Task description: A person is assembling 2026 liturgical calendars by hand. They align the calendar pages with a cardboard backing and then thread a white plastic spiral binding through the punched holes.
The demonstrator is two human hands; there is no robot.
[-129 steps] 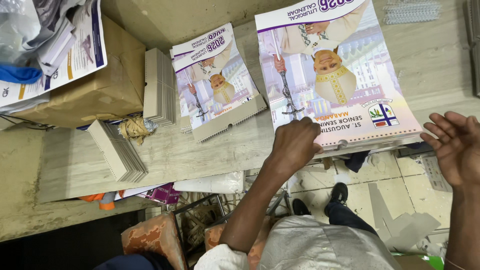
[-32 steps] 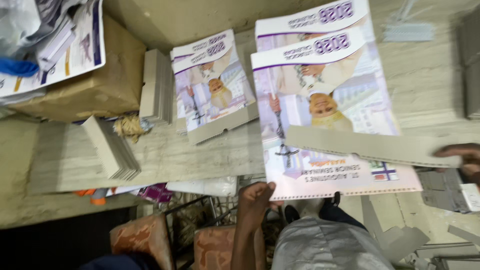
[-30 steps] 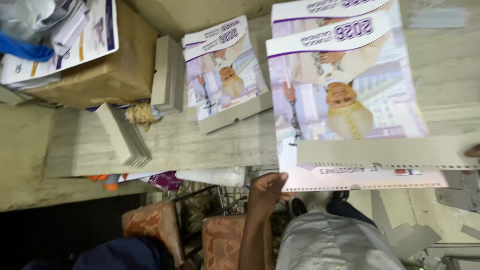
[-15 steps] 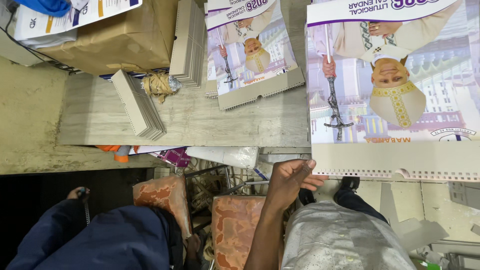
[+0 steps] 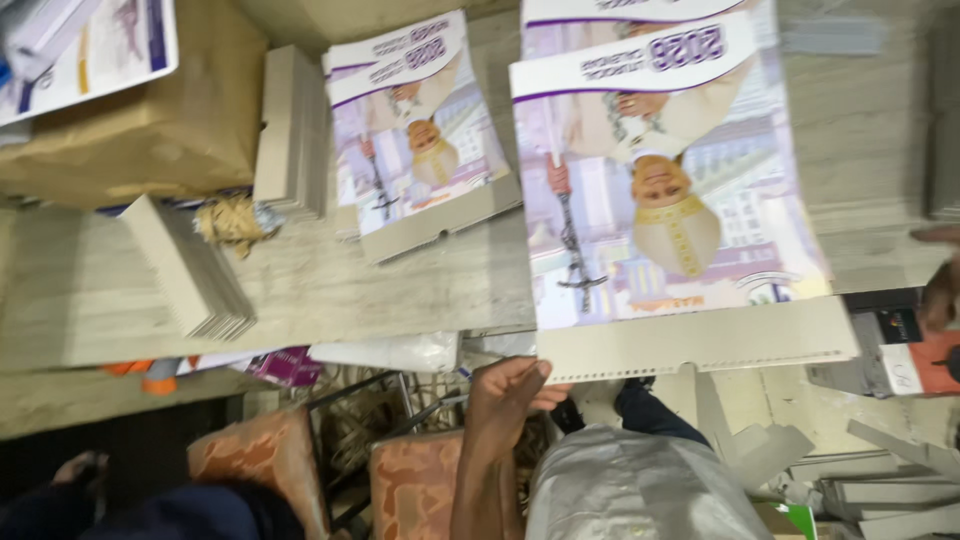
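far to the left of the big calendar [image 5: 660,190] sits a brown paper-wrapped bundle [image 5: 130,130] with printed sheets [image 5: 90,45] on top of it. below that bundle a stack of grey card strips [image 5: 190,270] leans at a slant on the table [image 5: 330,300], and a second, upright stack of grey boards [image 5: 290,130] stands between the bundle and the smaller calendar [image 5: 415,130]. a crumpled scrap of brown paper [image 5: 230,215] lies just beside the slanted stack. the smaller calendar lies flat on its own card backing, left of the big calendar and not touching it.

the big calendar rests on the table with its grey punched card backing [image 5: 700,345] hanging out past the table edge toward me. my left hand [image 5: 510,385] is under the lower left corner of that backing, fingers curled and thumb up against the card edge, so it grips or at least props the corner; i cannot tell how tightly it closes. another copy shows from under the top of the big calendar.

right of the big calendar my right hand [image 5: 940,285] is only a blurred sliver at the frame edge, near an orange and dark box [image 5: 905,350]; whether it is open or closed i cannot tell
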